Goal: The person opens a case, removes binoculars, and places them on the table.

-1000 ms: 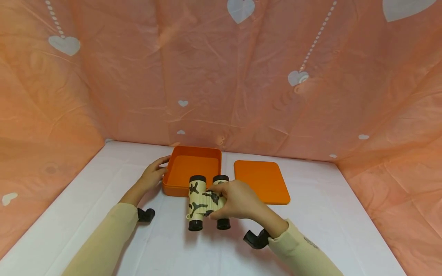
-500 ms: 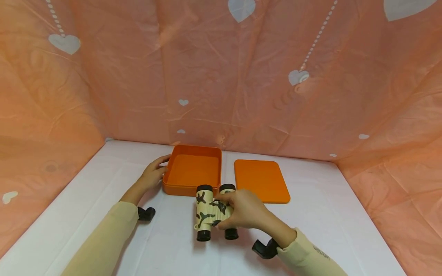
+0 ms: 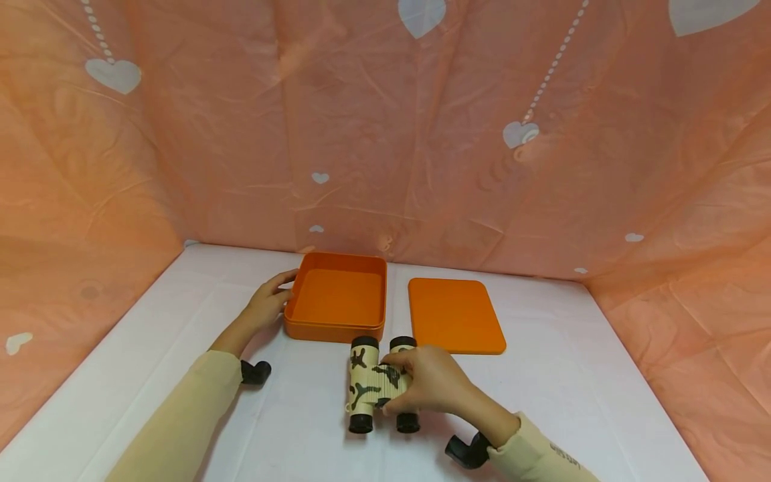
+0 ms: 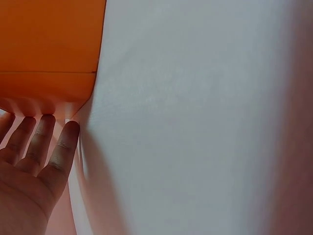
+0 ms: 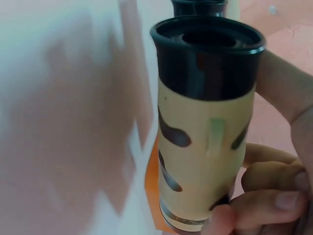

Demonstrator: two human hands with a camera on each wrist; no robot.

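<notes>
Camouflage-patterned binoculars [image 3: 360,385], cream with dark blotches and black ends, are just in front of an orange box [image 3: 333,333]. My right hand [image 3: 438,383] grips them across the middle from the right side, thumb near, fingers far. Close up in the right wrist view, one barrel of the binoculars [image 5: 205,132] stands before the curled fingers [image 5: 274,200]. Whether they touch the table is hard to tell. My left hand [image 3: 265,304] rests at the box's left side; in the left wrist view, its nearly straight fingers [image 4: 41,142] touch the box wall [image 4: 44,90].
A flat orange lid [image 3: 458,316] lies on the white tabletop [image 3: 301,428] to the right of the box. Pink sheeting with heart prints [image 3: 361,134] closes in the back and both sides. Black curved pieces [image 3: 468,452] sit at both wrists.
My right hand has brought the binoculars toward me and a little to the right, away from over the box's front edge. The left hand, box and lid keep their places.
</notes>
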